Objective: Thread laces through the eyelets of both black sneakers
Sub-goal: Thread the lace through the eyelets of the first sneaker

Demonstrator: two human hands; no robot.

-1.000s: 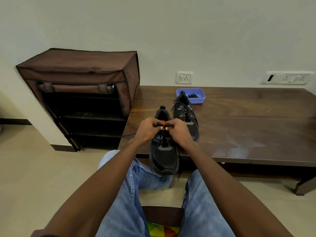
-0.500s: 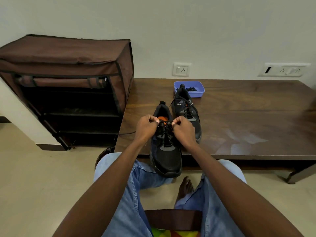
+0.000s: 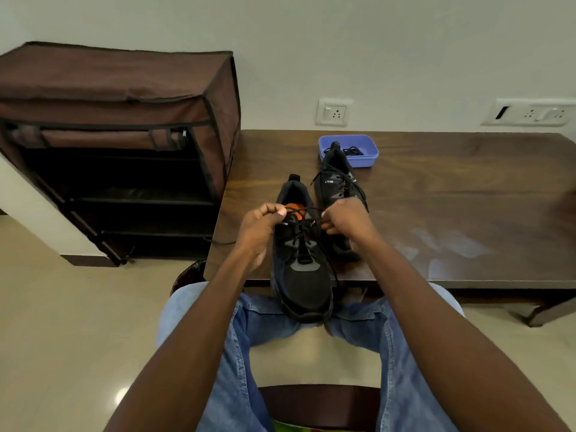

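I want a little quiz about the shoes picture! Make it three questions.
1. True or false: both hands pinch the lace of the near sneaker.
2. What colour is the tray behind the far sneaker?
3. The shoe rack stands: A) left of the table, B) on it, C) right of it.

Key: 1 true: left hand, right hand, lace. 2 blue. 3 A.
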